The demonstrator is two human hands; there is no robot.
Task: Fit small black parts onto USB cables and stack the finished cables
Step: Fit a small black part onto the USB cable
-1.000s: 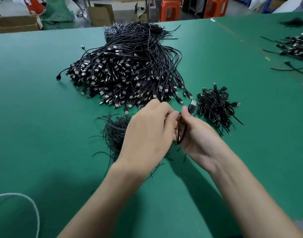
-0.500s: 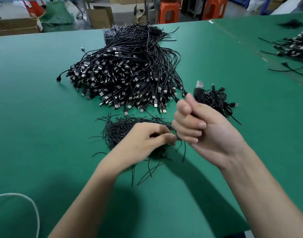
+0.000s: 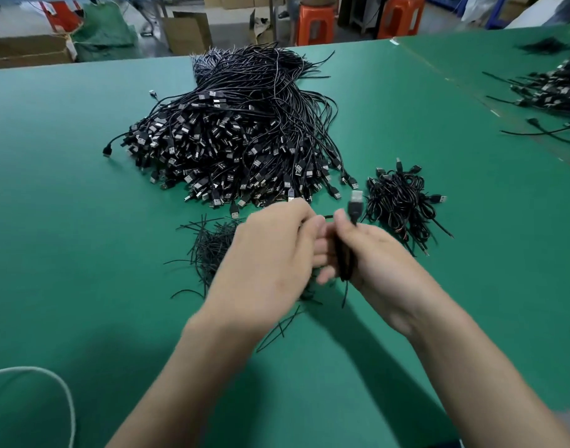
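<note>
**Grip.** Your right hand (image 3: 374, 257) is clamped around a coiled USB cable (image 3: 343, 253), held above the green table (image 3: 83, 221). Its plug (image 3: 355, 205) points up and away from you, and a loose end hangs below your fist. Your left hand (image 3: 270, 253) meets the right at the coil with its fingers curled. The back of the hand hides the fingertips, so whether they pinch anything cannot be told.

**Containers.** Open cardboard boxes (image 3: 186, 30) stand on the floor beyond the far table edge; their contents cannot be made out. On the table the stock lies in loose piles.
- A large heap of USB cables (image 3: 238, 150) lies ahead of your hands, plugs fanned toward you.
- A small stack of coiled cables (image 3: 400, 205) lies just beyond your right hand, to its right.
- A pile of thin black strips (image 3: 209, 250) lies under and left of your left hand, which covers part of it. Stray strips lie beside your left wrist.

**Surroundings.**
- Another heap of cables (image 3: 555, 88) lies well apart at the far right.
- A white cord (image 3: 24, 368) loops at the near left.
- Orange stools (image 3: 316, 24) and a green cloth bundle (image 3: 105, 30) stand behind the table.
</note>
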